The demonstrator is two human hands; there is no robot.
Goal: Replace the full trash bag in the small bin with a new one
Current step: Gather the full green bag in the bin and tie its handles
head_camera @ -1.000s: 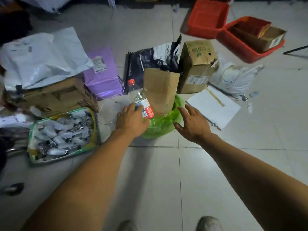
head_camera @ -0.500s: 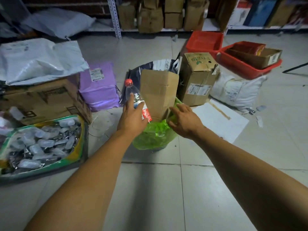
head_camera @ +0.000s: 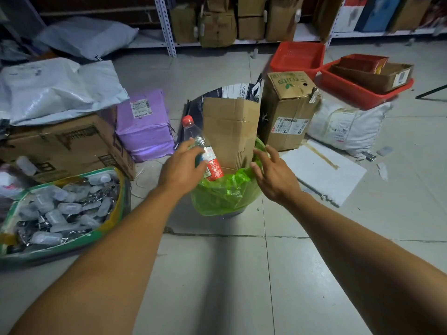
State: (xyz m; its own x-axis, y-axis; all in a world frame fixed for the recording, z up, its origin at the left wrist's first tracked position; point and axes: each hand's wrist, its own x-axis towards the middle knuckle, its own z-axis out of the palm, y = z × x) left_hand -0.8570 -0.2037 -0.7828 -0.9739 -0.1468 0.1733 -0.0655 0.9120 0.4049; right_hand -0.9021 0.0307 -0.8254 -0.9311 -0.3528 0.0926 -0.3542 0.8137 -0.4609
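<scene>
A small bin (head_camera: 233, 213) stands on the floor, almost wholly covered by its green trash bag (head_camera: 225, 192). A folded cardboard piece (head_camera: 231, 131) and a clear plastic bottle (head_camera: 193, 136) with a red cap stick up out of the bag. My left hand (head_camera: 180, 166) hovers at the bag's left rim, fingers spread against the bottle. My right hand (head_camera: 274, 175) is at the right rim, fingers apart, touching or just off the green plastic. Neither hand grips anything.
A brown box (head_camera: 287, 110) and a dark printed bag (head_camera: 232, 91) stand behind the bin. A purple parcel (head_camera: 145, 126) and cardboard boxes (head_camera: 65, 143) lie left, a tray of small bottles (head_camera: 60, 211) front left, white board (head_camera: 324, 170) right, red crates (head_camera: 300, 55) behind.
The view tilted up, showing the shelves. My right hand let go of the bag's rim and opened its fingers. My left hand stayed beside the bottle.
</scene>
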